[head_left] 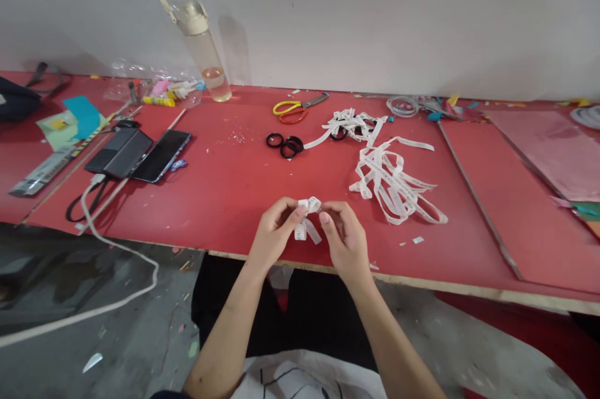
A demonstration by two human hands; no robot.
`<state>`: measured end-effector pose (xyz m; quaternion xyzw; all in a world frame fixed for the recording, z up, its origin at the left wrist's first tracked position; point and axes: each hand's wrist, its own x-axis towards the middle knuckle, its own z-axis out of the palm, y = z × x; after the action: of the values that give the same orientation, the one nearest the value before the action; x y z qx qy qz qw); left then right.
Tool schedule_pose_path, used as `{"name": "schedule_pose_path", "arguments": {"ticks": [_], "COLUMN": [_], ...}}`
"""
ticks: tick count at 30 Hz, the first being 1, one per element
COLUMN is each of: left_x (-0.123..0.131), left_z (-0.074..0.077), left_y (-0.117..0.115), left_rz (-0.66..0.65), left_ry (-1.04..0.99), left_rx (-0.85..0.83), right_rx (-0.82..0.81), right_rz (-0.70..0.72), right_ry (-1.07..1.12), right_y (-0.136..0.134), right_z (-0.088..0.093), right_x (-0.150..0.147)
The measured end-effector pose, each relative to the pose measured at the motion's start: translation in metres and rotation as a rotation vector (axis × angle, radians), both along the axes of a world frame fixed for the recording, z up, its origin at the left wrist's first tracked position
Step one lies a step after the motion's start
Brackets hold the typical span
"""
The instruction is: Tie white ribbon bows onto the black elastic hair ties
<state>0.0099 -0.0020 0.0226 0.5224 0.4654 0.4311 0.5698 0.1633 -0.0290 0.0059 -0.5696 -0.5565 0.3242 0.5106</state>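
Ribbon [310,205] — smooth cloth; phone [162,156] — glossy

Left hand [276,224] covers part of the bow [309,206]

Where the thumb presses, I can't follow the folds, and little of the lettering is legible to me. The curled fingers of the right hand [349,239] are partly tucked out of sight. A black ring [338,134] sits half buried in the heap [354,121], its strands too tangled to trace. The dark bag [16,102] is cut off at the left edge, where the pale cable [117,305] also runs out of view; the coil [587,116] is clipped at the right. The shirt [304,380] is cropped below, drawing included. Those specks [237,136] on the table [225,199] are too small to identify.
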Motion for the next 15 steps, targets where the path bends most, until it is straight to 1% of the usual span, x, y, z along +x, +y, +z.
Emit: {"name": "schedule_pose_path", "arguments": {"ticks": [3, 6, 8, 11, 13, 15], "left_x": [0.001, 0.003, 0.005, 0.007, 0.009, 0.012], "left_z": [0.001, 0.0, -0.002, -0.004, -0.004, -0.003], "left_y": [0.0, 0.0, 0.0, -0.003, -0.005, -0.007], "left_rz": [0.013, 0.054, 0.084, 0.09, 0.095, 0.127], "left_ry": [0.018, 0.079, 0.138, 0.243, 0.312, 0.375], "left_rx": [0.005, 0.038, 0.079, 0.161, 0.216, 0.254], "right_rx": [-0.015, -0.043, -0.068, -0.125, -0.159, -0.182], "right_rz": [0.004, -0.026, -0.043, -0.084, -0.12, -0.149], "right_ry": [-0.049, -0.047, -0.022, -0.026, -0.035, -0.053], "right_y": [-0.001, -0.002, -0.002, -0.001, 0.001, 0.003], "right_z": [0.0, 0.003, 0.006, 0.009, 0.01, 0.01], "right_x": [-0.004, -0.016, -0.025, -0.039, -0.045, -0.05]}}
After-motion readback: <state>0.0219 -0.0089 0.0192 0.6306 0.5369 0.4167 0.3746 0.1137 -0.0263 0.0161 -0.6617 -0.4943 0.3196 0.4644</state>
